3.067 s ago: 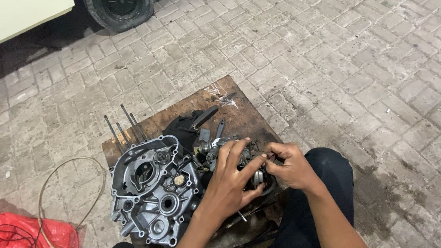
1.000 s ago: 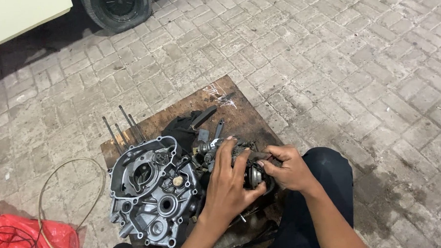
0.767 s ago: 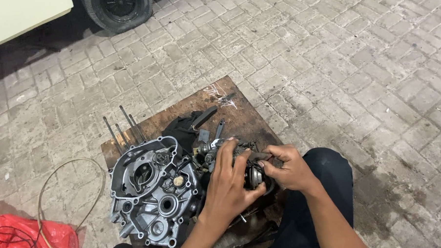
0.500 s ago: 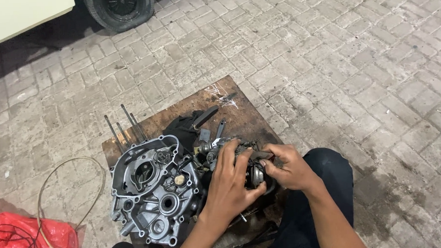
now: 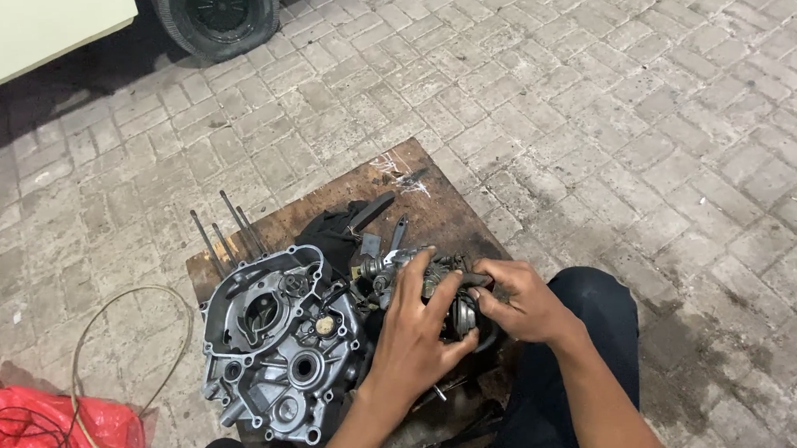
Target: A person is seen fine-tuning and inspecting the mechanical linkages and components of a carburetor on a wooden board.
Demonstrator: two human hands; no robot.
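My left hand (image 5: 417,336) wraps over a small greasy metal engine part (image 5: 445,289) and grips it from the left. My right hand (image 5: 523,301) pinches the same part from the right, fingertips on its dark end. The part is held just above a dark wooden board (image 5: 433,209) lying on the paving. To the left of my hands a grey aluminium engine crankcase (image 5: 275,343) rests on the board, open side up, with several long studs (image 5: 226,230) sticking out at its far end. Black levers and small parts (image 5: 372,220) lie behind it.
Brick paving surrounds the board. A vehicle tyre (image 5: 219,18) and pale bodywork (image 5: 39,33) stand at the top left. A red plastic bag (image 5: 44,435) with a looped cable (image 5: 129,348) lies at the lower left. My dark trouser leg (image 5: 588,332) is at the right.
My hands stay on the small metal part, with only slight finger shifts as they turn it. The crankcase and board have not moved.
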